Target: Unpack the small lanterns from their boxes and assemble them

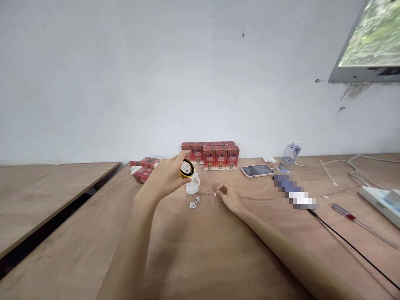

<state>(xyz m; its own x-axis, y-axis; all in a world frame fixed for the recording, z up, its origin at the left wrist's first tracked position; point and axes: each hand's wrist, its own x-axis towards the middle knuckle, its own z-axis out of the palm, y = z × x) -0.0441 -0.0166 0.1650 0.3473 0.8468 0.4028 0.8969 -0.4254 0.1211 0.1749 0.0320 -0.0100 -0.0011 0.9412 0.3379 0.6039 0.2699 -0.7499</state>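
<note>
Raised above the table, my left hand [165,174] grips a round gold and black disc [186,168] with a pale centre between thumb and fingers. Behind and below the disc stands a clear and white plastic piece [193,185]. My right hand [230,197] rests on the wood with thumb and index finger pinched together, beside a thin bent wire [212,202]; whatever the fingertips hold is too small to name. Small metallic parts [193,204] lie in front of the plastic piece.
Red boxes [220,158] stand by the wall, and more red boxes [143,175] lie at the left. A phone [257,170], a water bottle [288,158], a screwdriver [343,211], cables and a white power strip [381,203] are at the right. A gap separates two tabletops at the left.
</note>
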